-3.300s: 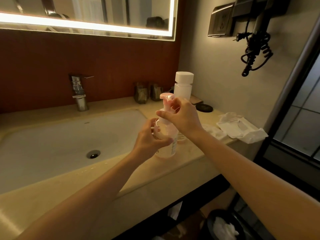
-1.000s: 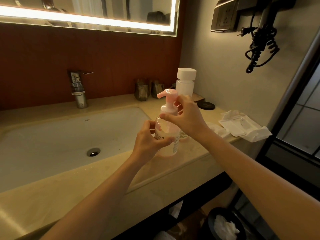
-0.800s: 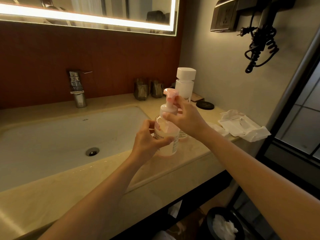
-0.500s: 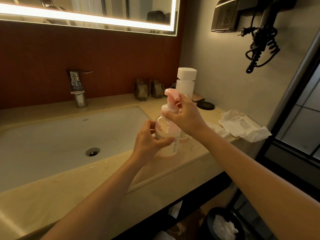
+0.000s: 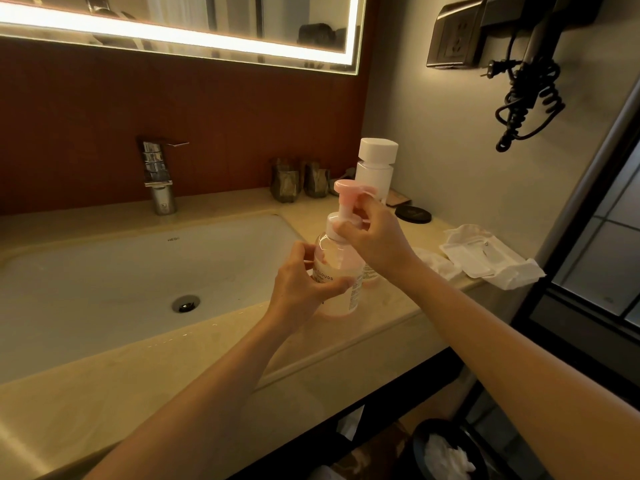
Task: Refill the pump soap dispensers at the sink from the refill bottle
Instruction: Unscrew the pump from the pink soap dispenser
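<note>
The clear, round plastic dispenser (image 5: 336, 259) stands on the glossy beige stone table (image 5: 207, 358), at three o'clock from the smooth white sink (image 5: 104, 282). The left hand (image 5: 298, 289) wraps around its body. The right hand (image 5: 377, 240) pinches the collar of the pink pump (image 5: 348, 190). A white, square-capped refill bottle (image 5: 375, 174) stands at one o'clock, just behind.

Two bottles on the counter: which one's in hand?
The clear bottle with the pink pump: left hand grips its body, right hand its collar. The white-capped bottle stands behind it.
</note>
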Demonstrator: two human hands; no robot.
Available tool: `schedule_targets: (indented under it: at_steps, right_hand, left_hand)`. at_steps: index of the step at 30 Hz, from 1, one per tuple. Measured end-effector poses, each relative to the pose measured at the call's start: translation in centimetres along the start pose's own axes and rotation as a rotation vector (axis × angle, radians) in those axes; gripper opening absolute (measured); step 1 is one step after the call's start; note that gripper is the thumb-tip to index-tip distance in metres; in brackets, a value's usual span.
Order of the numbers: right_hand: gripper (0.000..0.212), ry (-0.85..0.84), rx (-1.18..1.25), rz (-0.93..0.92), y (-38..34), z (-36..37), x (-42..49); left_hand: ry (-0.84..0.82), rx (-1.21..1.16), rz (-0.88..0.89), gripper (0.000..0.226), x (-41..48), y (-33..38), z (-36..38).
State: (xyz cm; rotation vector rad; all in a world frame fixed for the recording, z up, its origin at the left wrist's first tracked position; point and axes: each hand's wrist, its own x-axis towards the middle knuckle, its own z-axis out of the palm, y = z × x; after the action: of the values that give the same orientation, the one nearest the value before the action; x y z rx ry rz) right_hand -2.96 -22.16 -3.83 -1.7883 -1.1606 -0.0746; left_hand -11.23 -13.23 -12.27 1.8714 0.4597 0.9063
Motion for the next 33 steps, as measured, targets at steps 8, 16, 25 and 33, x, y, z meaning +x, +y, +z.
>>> schedule_targets:
  at_steps: [8, 16, 25, 33]
  right_hand:
    - [0.062, 0.068, -0.107, 0.000, 0.38, 0.40, -0.04]
    - [0.049, -0.043, 0.049, 0.062, 0.12, 0.21, -0.18]
    - [0.045, 0.069, 0.008, 0.025, -0.15, 0.11, -0.29]
    - [0.063, 0.113, -0.031, 0.032, 0.05, 0.40, -0.27]
  left_hand:
    - [-0.001, -0.014, 0.011, 0.051, -0.04, -0.09, 0.05]
    - [-0.008, -0.026, -0.003, 0.051, -0.08, 0.08, 0.03]
    - [-0.006, -0.026, 0.001, 0.051, -0.14, 0.01, 0.02]
    - [0.000, -0.033, 0.009, 0.052, -0.13, -0.03, 0.16]
